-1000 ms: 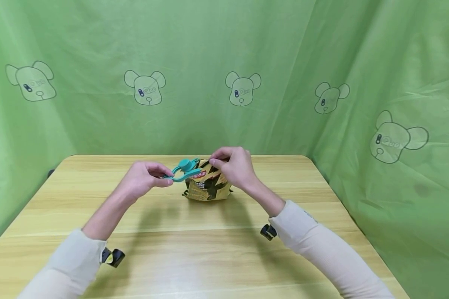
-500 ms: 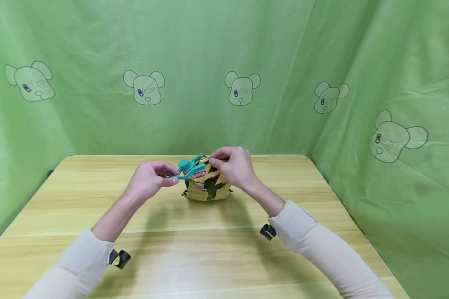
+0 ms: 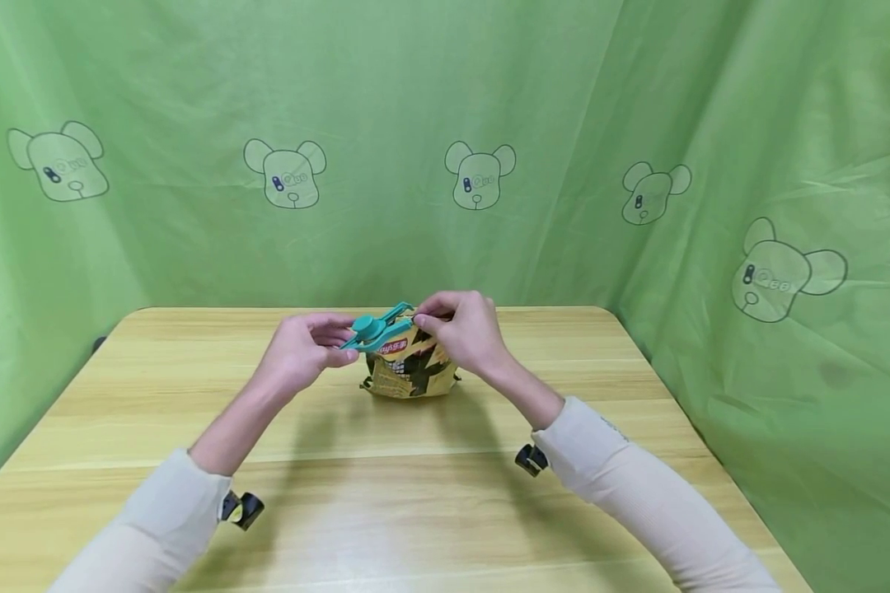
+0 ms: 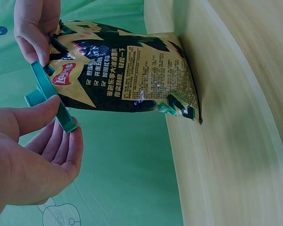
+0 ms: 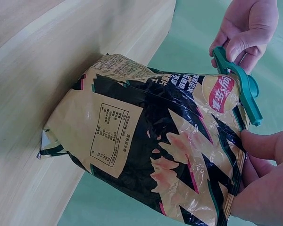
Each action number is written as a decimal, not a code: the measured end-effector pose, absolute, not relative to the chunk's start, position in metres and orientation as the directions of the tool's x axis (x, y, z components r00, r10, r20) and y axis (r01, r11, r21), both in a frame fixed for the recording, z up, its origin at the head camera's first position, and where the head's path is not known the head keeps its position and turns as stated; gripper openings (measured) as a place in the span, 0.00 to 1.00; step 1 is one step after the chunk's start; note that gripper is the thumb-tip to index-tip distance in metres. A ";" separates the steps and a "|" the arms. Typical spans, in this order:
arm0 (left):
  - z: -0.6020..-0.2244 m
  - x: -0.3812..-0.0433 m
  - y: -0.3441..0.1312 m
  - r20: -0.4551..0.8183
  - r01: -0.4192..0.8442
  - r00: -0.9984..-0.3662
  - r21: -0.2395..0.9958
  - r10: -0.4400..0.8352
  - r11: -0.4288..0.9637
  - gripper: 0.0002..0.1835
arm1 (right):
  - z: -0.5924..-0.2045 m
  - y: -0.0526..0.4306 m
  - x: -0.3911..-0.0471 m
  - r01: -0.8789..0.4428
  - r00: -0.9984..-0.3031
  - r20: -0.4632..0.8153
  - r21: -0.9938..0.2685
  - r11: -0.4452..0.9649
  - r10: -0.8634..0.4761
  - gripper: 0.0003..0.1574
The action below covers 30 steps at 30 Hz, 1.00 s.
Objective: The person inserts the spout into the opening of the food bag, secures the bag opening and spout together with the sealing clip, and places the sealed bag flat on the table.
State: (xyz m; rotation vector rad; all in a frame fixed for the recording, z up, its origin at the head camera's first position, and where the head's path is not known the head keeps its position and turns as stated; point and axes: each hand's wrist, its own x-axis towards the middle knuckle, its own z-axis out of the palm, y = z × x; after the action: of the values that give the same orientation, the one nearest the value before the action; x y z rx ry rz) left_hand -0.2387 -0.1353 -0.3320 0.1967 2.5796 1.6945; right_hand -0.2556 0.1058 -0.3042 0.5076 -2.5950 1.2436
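A yellow-and-black chip bag (image 3: 415, 372) stands upright towards the back of the table, its printed panels facing the wrist cameras. My left hand (image 3: 297, 350) holds a teal bag clip (image 3: 371, 329) with a round knob by one end, thumb and fingers on its arms. In the right wrist view the clip (image 5: 243, 87) lies across the bag's top edge, beside the red logo. My right hand (image 3: 469, 329) pinches the same top edge further right, close to the clip's far end. The left wrist view shows both hands, left (image 4: 37, 160) and right (image 4: 35, 30), near that edge.
The wooden table (image 3: 430, 511) reaches back to a green curtain (image 3: 386, 123) with printed bear faces, which also hangs along both sides. A black wrist mount (image 3: 242, 511) sits below the left cuff, and another (image 3: 531, 459) below the right.
My left hand has moved right with the clip, sliding it further along the bag's top edge towards my right hand. The clip's arms have come closer together. The right hand stays in place.
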 end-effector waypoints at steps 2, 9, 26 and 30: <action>-0.332 -0.239 -0.135 0.022 0.072 -0.992 0.911 0.126 0.407 0.26 | -0.304 0.106 -0.255 -0.397 -0.916 0.341 -0.707 0.585 -0.210 0.03; -0.331 -0.240 -0.133 0.021 0.070 -0.992 0.908 0.121 0.414 0.24 | -0.304 0.106 -0.256 -0.397 -0.916 0.344 -0.705 0.588 -0.206 0.03; -0.327 -0.240 -0.130 0.039 0.085 -0.992 0.900 0.116 0.427 0.22 | -0.302 0.107 -0.254 -0.381 -0.924 0.324 -0.728 0.570 -0.204 0.08; -0.327 -0.240 -0.129 0.038 0.080 -0.993 0.904 0.109 0.420 0.21 | -0.302 0.108 -0.254 -0.376 -0.926 0.316 -0.730 0.571 -0.205 0.09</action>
State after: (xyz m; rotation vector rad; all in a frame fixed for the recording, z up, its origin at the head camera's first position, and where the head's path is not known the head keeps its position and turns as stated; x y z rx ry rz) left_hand -0.2399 -0.1295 -0.3265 0.1749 2.6243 1.6688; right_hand -0.2536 0.1078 -0.3022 0.4883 -2.6058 1.2810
